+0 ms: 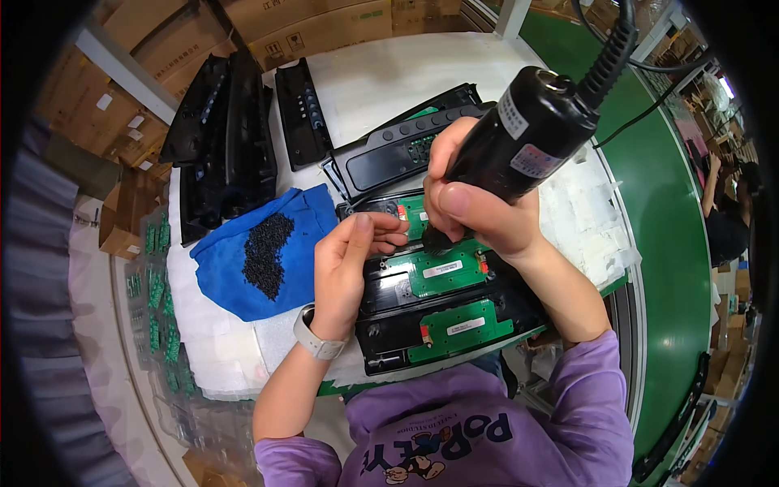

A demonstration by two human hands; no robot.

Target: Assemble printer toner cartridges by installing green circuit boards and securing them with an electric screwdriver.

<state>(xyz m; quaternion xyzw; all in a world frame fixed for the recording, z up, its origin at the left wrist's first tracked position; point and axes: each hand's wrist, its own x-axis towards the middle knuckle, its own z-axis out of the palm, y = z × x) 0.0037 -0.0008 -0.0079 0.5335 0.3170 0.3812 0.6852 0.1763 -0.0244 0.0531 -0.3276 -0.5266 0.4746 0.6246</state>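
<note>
My right hand (499, 219) is wrapped around a thick black electric screwdriver (523, 134), tilted with its tip end down over a black plastic housing. Close beside that tip, my left hand (341, 260) has its fingers curled and thumb drawn in; whatever they may pinch is too small to make out. Beneath both hands lie several black housings in a row, each with a green circuit board (462, 325) that bears a white label. The upper board (412, 219) is partly covered by my hands. To the left, a blue cloth (219, 280) carries a pile of small black screws (266, 256).
More black housings (223, 138) are stacked at the far left, with others (389, 158) beyond my hands. A black coiled cable (610, 61) rises from the screwdriver. Cartons (324, 28) stand behind the white-covered table (365, 69). Green boards (154, 325) in clear trays lie at left.
</note>
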